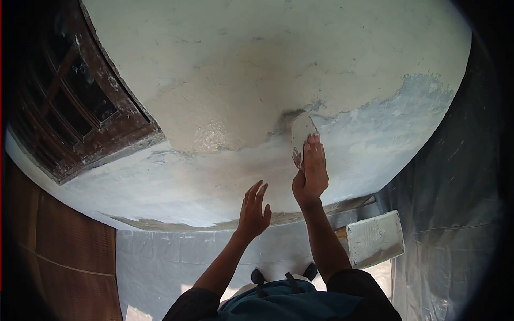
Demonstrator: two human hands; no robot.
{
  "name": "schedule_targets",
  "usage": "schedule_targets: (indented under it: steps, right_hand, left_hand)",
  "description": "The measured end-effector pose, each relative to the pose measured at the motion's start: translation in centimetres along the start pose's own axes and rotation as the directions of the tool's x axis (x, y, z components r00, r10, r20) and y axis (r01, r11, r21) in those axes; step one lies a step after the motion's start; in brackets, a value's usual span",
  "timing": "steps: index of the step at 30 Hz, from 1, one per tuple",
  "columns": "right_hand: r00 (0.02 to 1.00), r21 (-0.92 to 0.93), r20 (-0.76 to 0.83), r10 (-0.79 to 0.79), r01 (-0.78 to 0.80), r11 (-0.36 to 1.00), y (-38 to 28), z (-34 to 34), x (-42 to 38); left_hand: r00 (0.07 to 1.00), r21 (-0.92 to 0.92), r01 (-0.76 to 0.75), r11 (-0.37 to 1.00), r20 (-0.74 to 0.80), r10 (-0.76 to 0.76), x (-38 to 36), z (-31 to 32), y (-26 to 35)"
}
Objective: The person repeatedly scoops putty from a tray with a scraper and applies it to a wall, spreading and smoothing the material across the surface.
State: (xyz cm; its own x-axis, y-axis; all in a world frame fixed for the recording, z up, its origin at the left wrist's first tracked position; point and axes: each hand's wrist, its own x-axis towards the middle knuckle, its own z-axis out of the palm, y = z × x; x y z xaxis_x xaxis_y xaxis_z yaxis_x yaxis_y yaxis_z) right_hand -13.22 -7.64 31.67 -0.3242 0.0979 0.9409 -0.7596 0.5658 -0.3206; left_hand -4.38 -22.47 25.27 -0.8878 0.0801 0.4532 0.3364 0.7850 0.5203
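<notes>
My right hand (311, 171) is wrapped round a putty knife (303, 128), with fingers laid along its broad, plaster-smeared blade. The blade lies against the wall (214, 107), at the border between a cream coat and a whiter, smeared band below it. Dark grey patches show beside the blade's upper end. Lower and to the left, my left hand (253, 211) hangs in front of the wall with its fingers apart and nothing in it. The knife's handle is hidden by my right hand.
A brown wooden window (80, 107) is set in the wall at left. A white plaster-covered tray (375, 239) stands low on the right, near clear plastic sheeting (439, 241). Brown woven panels (69, 257) border the left. Grey sheeting (171, 257) covers the floor around my feet.
</notes>
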Motion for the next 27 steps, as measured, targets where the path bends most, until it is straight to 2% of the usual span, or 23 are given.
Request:
schedule_targets:
  steps: [3,7,10,12,17,21,23,27]
  right_hand:
    - [0.997,-0.050,-0.031,-0.067,0.065,0.997,0.9,2.1,-0.9]
    - [0.997,-0.116,-0.059,-0.058,0.051,0.992,0.9,4.0,-1.6]
    - [0.994,-0.173,-0.095,-0.061,0.044,0.984,1.5,5.4,-1.9]
    - [0.985,-0.266,-0.121,-0.123,0.087,0.960,2.1,6.3,-2.0]
    - [0.983,-0.331,-0.124,-0.134,0.087,0.940,3.1,6.4,-2.0]
    - [0.983,-0.415,-0.107,-0.146,0.089,0.905,3.6,5.7,-1.9]
    - [0.974,-0.429,-0.051,-0.221,0.179,0.885,4.4,4.9,-1.8]
    - [0.967,-0.445,0.046,-0.252,0.246,0.861,5.0,3.1,-1.9]
  left_hand:
    - [1.000,0.034,-0.025,0.999,0.013,0.024,-0.3,-1.2,-0.9]
    - [0.999,0.055,-0.024,0.998,0.028,0.022,-0.9,-2.3,-2.6]
    - [1.000,0.074,0.003,0.997,0.028,-0.006,-1.6,-2.7,-3.6]
    - [0.999,0.083,0.010,0.997,0.031,-0.013,-2.2,-2.9,-4.3]
    - [0.995,0.097,0.083,0.992,0.046,-0.087,-3.9,-2.9,-5.8]
    - [0.991,0.087,0.106,0.991,0.072,-0.112,-4.6,-2.3,-6.3]
    - [0.989,0.088,0.122,0.989,0.074,-0.129,-4.8,-1.9,-6.2]
    - [0.988,0.092,0.134,0.987,0.063,-0.140,-4.8,-0.8,-5.4]
